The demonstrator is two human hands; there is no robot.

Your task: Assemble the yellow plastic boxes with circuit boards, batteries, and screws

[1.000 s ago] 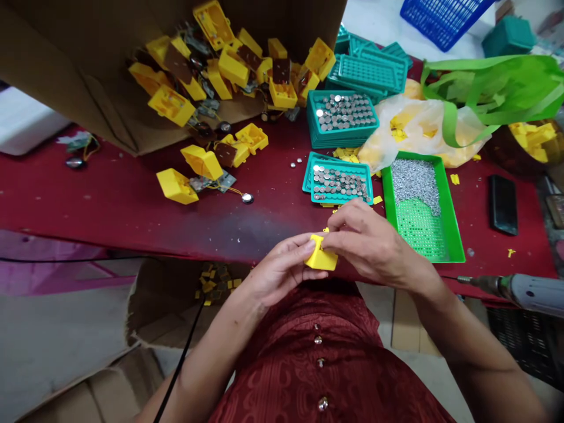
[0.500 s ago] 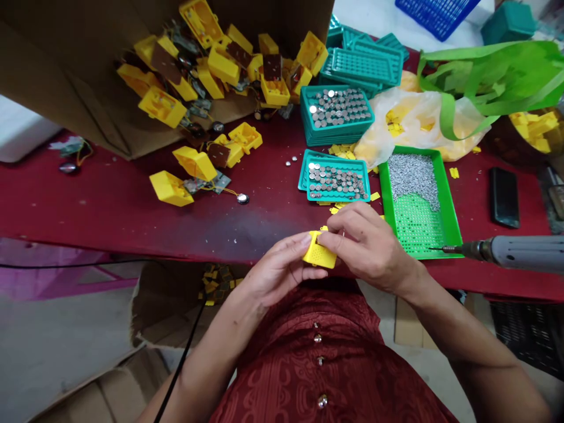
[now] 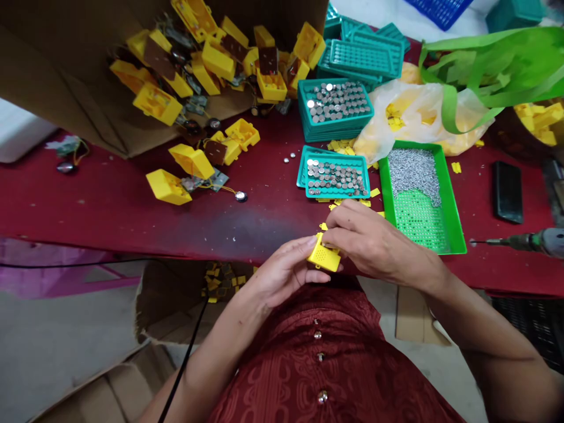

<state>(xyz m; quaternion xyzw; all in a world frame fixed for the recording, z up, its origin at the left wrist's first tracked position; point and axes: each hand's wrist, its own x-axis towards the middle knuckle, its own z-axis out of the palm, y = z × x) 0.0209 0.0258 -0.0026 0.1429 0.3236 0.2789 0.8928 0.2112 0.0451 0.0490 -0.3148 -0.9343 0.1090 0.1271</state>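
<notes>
Yellow plastic housing (image 3: 324, 257) sits at the table edge, clamped between both hands, which are together. The left hand (image 3: 284, 273) supports it from below and along one side; the right hand (image 3: 374, 241) closes over its far end. Maroon table cover (image 3: 106, 205) carries the containers. Just beyond the right hand, a teal tray (image 3: 337, 179) holds rows of silver button cells. Farther back, a stacked teal tray (image 3: 335, 106) holds similar cells. A green tray (image 3: 420, 200) holds small grey metal pieces over part of its pegged grid; the remaining pegged area is uncovered. A tipped cardboard box (image 3: 74, 64) holds yellow housings with wired circuit boards, and several lie on the cover. A clear plastic bag (image 3: 418, 111) contains yellow scraps. An electric screwdriver (image 3: 541, 241) points toward the green tray from the right.
</notes>
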